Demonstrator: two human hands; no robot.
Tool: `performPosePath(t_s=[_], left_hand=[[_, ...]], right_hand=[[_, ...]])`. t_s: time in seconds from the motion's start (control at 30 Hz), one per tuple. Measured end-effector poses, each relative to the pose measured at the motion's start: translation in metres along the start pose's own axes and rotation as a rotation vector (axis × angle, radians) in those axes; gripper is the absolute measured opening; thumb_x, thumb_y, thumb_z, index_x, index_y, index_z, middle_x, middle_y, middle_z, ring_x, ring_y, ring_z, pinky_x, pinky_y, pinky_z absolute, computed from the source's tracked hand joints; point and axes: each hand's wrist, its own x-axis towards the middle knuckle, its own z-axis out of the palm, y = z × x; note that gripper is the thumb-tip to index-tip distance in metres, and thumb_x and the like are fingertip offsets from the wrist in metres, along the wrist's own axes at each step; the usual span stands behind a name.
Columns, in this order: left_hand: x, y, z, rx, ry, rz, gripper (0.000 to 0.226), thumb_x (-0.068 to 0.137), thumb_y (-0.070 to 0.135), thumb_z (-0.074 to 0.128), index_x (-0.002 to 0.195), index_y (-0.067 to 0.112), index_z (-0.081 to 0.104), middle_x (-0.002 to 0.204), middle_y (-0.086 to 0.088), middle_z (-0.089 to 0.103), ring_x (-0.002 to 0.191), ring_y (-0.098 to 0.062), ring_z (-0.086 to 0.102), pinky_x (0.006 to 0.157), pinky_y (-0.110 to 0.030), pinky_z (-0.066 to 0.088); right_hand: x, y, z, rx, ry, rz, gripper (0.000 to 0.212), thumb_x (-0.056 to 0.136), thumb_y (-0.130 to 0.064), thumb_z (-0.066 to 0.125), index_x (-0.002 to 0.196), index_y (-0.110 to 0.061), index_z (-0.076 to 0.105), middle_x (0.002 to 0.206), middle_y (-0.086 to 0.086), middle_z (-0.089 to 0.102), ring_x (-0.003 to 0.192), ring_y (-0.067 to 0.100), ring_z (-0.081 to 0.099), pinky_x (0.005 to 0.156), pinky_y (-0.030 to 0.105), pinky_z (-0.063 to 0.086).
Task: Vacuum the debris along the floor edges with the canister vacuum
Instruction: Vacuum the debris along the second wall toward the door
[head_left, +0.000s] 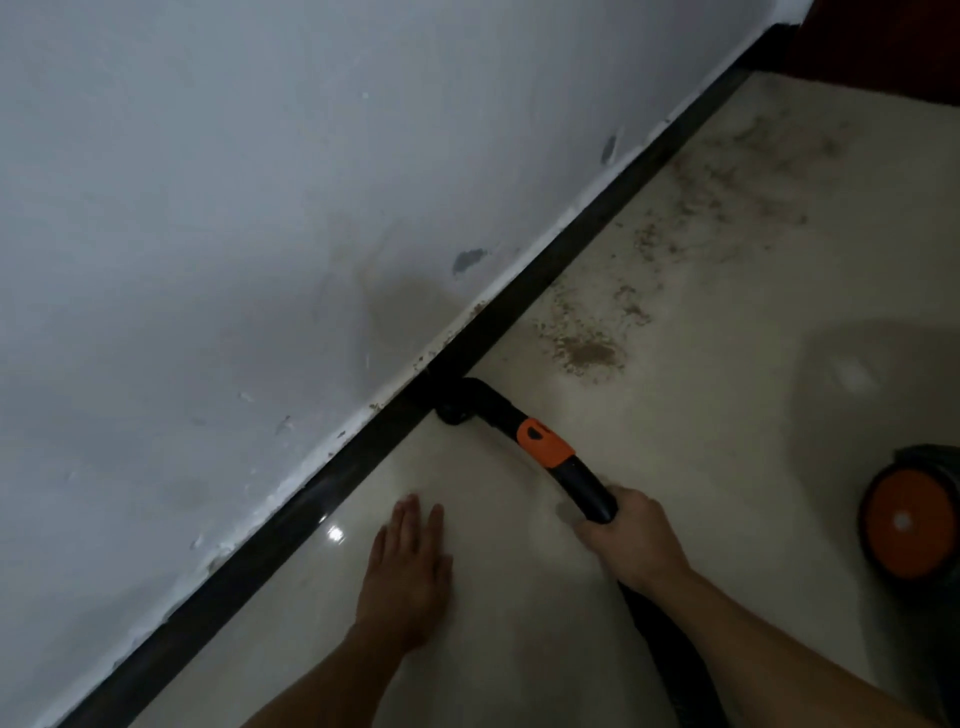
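Nozzle (457, 402) at baseboard (550, 260) — debris (587, 353) beyond.

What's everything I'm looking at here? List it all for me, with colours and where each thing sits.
Wall: one, pale grey-white with scuffs and chips, upper left.
Skirting strip: one, black, running diagonally where wall meets floor.
Floor: one, glossy cream tile, lower right.
Debris: scattered brown crumbs and dust, on the floor beside the skirting, ahead of the nozzle and trailing toward the far corner.
Vacuum nozzle: one, black, tip against the skirting.
Vacuum tube: one, black with an orange collar, between nozzle and right hand.
Canister vacuum: one, dark body with orange wheel, right edge, partly cut off.
Left hand: flat on the floor, fingers spread.
Right hand: gripping the tube.
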Motion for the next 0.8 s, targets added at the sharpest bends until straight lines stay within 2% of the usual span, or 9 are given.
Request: performPosePath(t_s=[0.07,0.13,0.23,0.37,0.4,0.5,0.57,0.67,0.8], left_hand=[[0.002,0.005,0.005,0.001,0.055,-0.01,0.062,0.101,0.049,0.018,0.153,0.027,-0.006,0.16,-0.007,-0.019,0.144,-0.019,-0.022,0.116,-0.036,-0.008],[0.007,0.011,0.005,-0.008,0.126,-0.037,0.057,0.101,0.042,0.021,0.154,0.022,0.011,0.162,-0.012,-0.001,0.149,-0.026,-0.005,0.119,-0.039,0.002],[0.035,0.029,-0.003,-0.072,0.212,-0.052,0.051,0.102,0.031,0.025,0.149,0.011,0.024,0.159,-0.018,0.012,0.146,-0.032,0.008,0.119,-0.042,0.009],[0.083,0.062,-0.016,-0.073,0.293,0.057,0.052,0.101,0.024,0.027,0.15,0.008,0.02,0.159,-0.017,0.011,0.147,-0.03,0.008,0.119,-0.038,0.008],[0.088,0.071,-0.018,-0.096,0.289,0.046,0.053,0.101,0.025,0.027,0.151,0.008,0.018,0.16,-0.017,0.01,0.147,-0.029,0.008,0.119,-0.038,0.008],[0.084,0.089,-0.01,-0.128,0.251,-0.012,0.056,0.102,0.031,0.025,0.152,0.005,0.014,0.16,-0.02,0.007,0.147,-0.031,0.007,0.12,-0.04,0.004],[0.081,0.093,0.002,-0.119,0.268,0.008,0.059,0.102,0.034,0.022,0.152,0.003,0.012,0.159,-0.023,0.003,0.147,-0.033,0.002,0.12,-0.041,-0.002],[0.083,0.091,0.011,-0.138,0.31,0.046,0.061,0.102,0.035,0.025,0.152,0.003,0.013,0.159,-0.024,0.003,0.148,-0.034,0.001,0.119,-0.04,-0.007],[0.083,0.072,0.016,-0.095,0.304,0.129,0.062,0.101,0.04,0.024,0.153,0.007,0.015,0.16,-0.02,0.005,0.148,-0.031,0.002,0.119,-0.037,-0.003]], right_hand=[[-0.002,0.0,-0.001,0.013,0.037,0.001,0.018,0.078,-0.031,0.074,0.075,-0.019,0.061,0.069,0.0,0.066,0.058,0.014,0.062,0.05,0.025,0.047],[-0.006,0.002,-0.002,-0.005,0.09,0.001,0.019,0.076,-0.036,0.073,0.072,-0.023,0.06,0.066,-0.003,0.064,0.054,0.01,0.06,0.046,0.02,0.04],[-0.015,0.013,-0.01,-0.037,0.148,0.007,0.02,0.074,-0.039,0.072,0.069,-0.023,0.059,0.063,-0.004,0.064,0.049,0.007,0.058,0.042,0.018,0.038],[-0.042,0.048,-0.038,-0.03,0.281,0.089,0.025,0.065,-0.044,0.072,0.073,-0.022,0.064,0.064,-0.003,0.066,0.053,0.009,0.061,0.044,0.023,0.042],[-0.053,0.059,-0.045,-0.025,0.312,0.123,0.025,0.065,-0.041,0.073,0.074,-0.02,0.065,0.063,-0.002,0.066,0.054,0.012,0.063,0.046,0.026,0.046],[-0.083,0.091,-0.066,0.01,0.4,0.234,0.011,0.074,-0.016,0.077,0.072,-0.014,0.067,0.057,0.003,0.065,0.055,0.024,0.063,0.054,0.034,0.049],[-0.09,0.102,-0.076,0.05,0.468,0.291,0.011,0.076,-0.008,0.074,0.071,-0.011,0.065,0.053,0.005,0.062,0.052,0.027,0.059,0.054,0.034,0.046],[-0.073,0.098,-0.073,0.058,0.539,0.283,0.012,0.078,-0.011,0.074,0.071,-0.012,0.064,0.052,0.005,0.061,0.048,0.024,0.058,0.047,0.027,0.042],[-0.035,0.071,-0.062,0.092,0.468,0.229,0.01,0.078,-0.012,0.072,0.073,-0.009,0.064,0.056,0.008,0.062,0.046,0.021,0.056,0.042,0.025,0.042]])
